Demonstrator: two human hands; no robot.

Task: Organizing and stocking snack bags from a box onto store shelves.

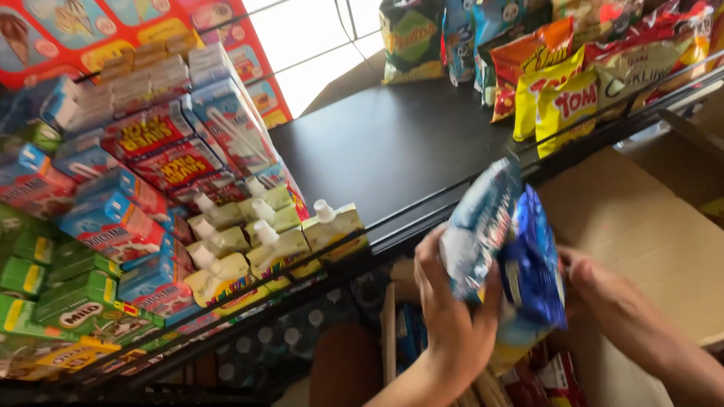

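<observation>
Well to the left of your hands, the shelf (392, 143) is already stocked: green drink cartons (53, 290) at the far edge, then red and blue boxes (151, 162) stacked in rows, then pale pouches with white spouts (264, 241) standing closest to you, just left of your left hand. That section looks complete, filled to the front rail.

Above your hands, the black shelf surface lies bare across its middle. I judge this the part not yet filled.

Your left hand (452, 316) is closed around the lower edge of the blue snack bags (505, 249), fingers wrapped over the front and thumb behind, holding them upright and tilted toward the bare stretch. At least two bags are in the bundle: a pale blue one on the left, a darker blue one on the right. They are raised just below the shelf rail, not yet resting on the shelf.

Your right hand (603, 290) sits just right of the bags, at their back edge. Its fingers are hidden behind the packets, so I cannot tell whether it grips or only steadies them.

Below your hands, an open cardboard box (641, 226) holds further packets (543, 380), so stock remains. Up and to the right, yellow, red and green snack bags (566, 90) already stand in a row.
</observation>
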